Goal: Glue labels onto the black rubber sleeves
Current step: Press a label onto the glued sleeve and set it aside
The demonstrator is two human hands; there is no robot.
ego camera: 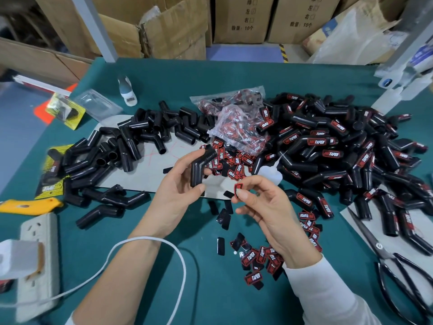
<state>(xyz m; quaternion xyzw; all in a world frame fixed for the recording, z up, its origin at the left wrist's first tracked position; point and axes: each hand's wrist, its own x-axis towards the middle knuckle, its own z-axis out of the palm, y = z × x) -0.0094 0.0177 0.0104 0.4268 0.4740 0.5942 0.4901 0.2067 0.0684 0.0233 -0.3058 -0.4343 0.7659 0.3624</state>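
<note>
left hand (pixel 178 186) gripping bent glossy black sleeve (pixel 201 166), right hand (pixel 262 202) pinching red-black label (pixel 238 189)

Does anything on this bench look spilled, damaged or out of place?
Loose labels are scattered over the green mat near the right hand, several lying face down. No visible glue spill or damage. The left hand holds an unlabelled sleeve.

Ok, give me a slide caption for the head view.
Left hand holds a bent sleeve; right hand pinches a label.
</note>
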